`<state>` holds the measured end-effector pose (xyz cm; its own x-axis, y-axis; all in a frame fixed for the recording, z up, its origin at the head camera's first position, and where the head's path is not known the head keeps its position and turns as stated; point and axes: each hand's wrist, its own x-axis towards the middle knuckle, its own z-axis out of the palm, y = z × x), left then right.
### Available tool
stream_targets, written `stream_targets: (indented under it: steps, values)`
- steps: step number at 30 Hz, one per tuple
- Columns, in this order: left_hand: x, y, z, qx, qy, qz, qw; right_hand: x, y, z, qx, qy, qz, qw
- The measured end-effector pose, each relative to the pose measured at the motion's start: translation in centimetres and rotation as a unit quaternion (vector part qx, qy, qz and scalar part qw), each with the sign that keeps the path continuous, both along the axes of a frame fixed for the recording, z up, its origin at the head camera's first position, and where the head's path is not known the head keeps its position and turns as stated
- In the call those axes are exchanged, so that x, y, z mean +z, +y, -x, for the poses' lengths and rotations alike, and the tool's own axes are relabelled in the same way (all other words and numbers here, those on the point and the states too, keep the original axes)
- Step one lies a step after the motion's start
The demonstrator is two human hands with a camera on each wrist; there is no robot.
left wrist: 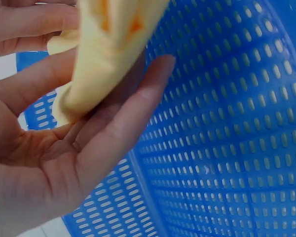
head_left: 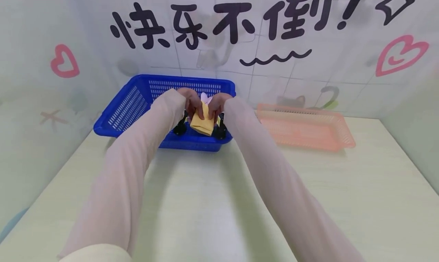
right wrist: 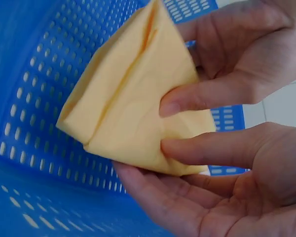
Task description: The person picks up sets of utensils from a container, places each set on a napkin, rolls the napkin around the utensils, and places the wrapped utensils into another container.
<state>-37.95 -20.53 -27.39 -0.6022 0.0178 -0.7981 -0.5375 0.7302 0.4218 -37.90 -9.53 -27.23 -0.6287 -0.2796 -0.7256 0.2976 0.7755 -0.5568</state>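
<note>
A folded yellow cloth (head_left: 203, 124) is held up over the near part of a blue basket (head_left: 120, 106). My left hand (head_left: 193, 100) and right hand (head_left: 218, 101) pinch it from either side, thumbs close together on its front. In the right wrist view the cloth (right wrist: 133, 108) is a flat, layered packet with a pointed upper end. The left hand (left wrist: 54, 163) has its fingers behind the cloth (left wrist: 103, 64) in the left wrist view. The right hand (right wrist: 227, 182) supports its lower edge. A pale lilac piece (head_left: 205, 97) shows just beyond the cloth.
An orange slotted basket (head_left: 302, 130) stands on the table (head_left: 199, 205), right of the blue one. Behind both hangs a white sheet (head_left: 219, 60) with black lettering and pink hearts. Black wrist mounts (head_left: 220, 131) hang under the wrists, near the blue rim.
</note>
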Motion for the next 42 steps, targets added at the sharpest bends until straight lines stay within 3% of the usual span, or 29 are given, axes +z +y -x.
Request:
stream_targets:
  steps: [11, 21, 26, 29, 33, 36, 42]
  values:
    - [-0.3, 0.1, 0.3, -0.062, 0.009, 0.020, 0.9979, -0.1, 0.2, 0.0, 0.067, 0.029, -0.030, 0.997]
    - [-0.4, 0.5, -0.1, -0.064, 0.039, 0.034, 0.9966, -0.9, 0.0, 0.5, 0.148, 0.019, -0.022, 0.989]
    - [-0.4, 0.6, -0.2, -0.084, 0.028, 0.024, 0.9958, -1.2, 0.3, 0.6, 0.183, 0.030, -0.011, 0.983]
    - [0.6, 0.8, -2.2, -0.079, 0.073, -0.010, 0.9942, -1.4, 0.5, 0.5, 0.164, 0.042, -0.020, 0.985]
    - [1.8, 1.1, -5.1, -0.055, 0.144, -0.071, 0.9855, -1.7, 0.7, 0.4, 0.122, 0.052, -0.028, 0.991]
    - [1.6, 1.1, -5.6, -0.051, 0.154, -0.102, 0.9814, -1.8, 0.7, 0.3, 0.111, 0.057, -0.037, 0.991]
    - [1.1, 1.4, -5.9, -0.021, 0.158, -0.099, 0.9823, -1.8, 0.8, 0.5, 0.116, 0.063, -0.056, 0.990]
